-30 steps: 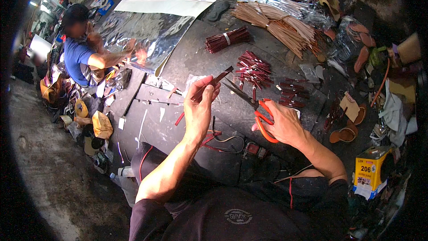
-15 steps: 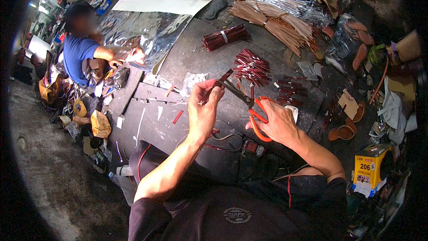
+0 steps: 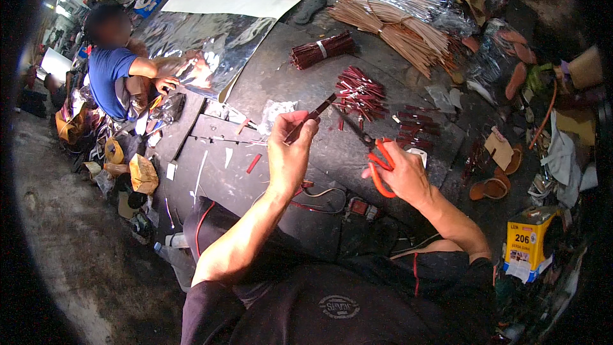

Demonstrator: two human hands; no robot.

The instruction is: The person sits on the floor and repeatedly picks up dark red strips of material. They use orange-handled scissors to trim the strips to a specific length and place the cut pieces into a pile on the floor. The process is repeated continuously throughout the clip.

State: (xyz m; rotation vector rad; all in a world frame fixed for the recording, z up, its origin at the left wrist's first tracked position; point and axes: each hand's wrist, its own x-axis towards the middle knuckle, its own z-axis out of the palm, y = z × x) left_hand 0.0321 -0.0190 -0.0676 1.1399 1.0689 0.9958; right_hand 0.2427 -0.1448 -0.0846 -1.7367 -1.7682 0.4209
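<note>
My left hand (image 3: 288, 150) pinches a narrow dark red strip (image 3: 321, 108) between thumb and fingers, its free end slanting up to the right. Fingers of my right hand (image 3: 402, 169) are through the orange handles of a pair of scissors (image 3: 359, 131). Their dark blades point up and left, just right of the strip and apart from it. Beyond the blades lies a loose heap of short dark red strips (image 3: 361, 91). More red strips (image 3: 418, 125) lie in rows to its right.
A tied dark red bundle (image 3: 322, 50) and a long tan bundle (image 3: 396, 32) lie farther back. At far left, a person in a blue shirt (image 3: 112, 80) sits by a shiny silver sheet (image 3: 211, 45). A yellow tin (image 3: 527, 243) stands at right; sandals (image 3: 490, 188) lie nearby.
The scissors have drawn back to the right, away from the strip in my left hand. My left hand stays nearly in place. The other person's hand has pulled back slightly from the silver sheet.
</note>
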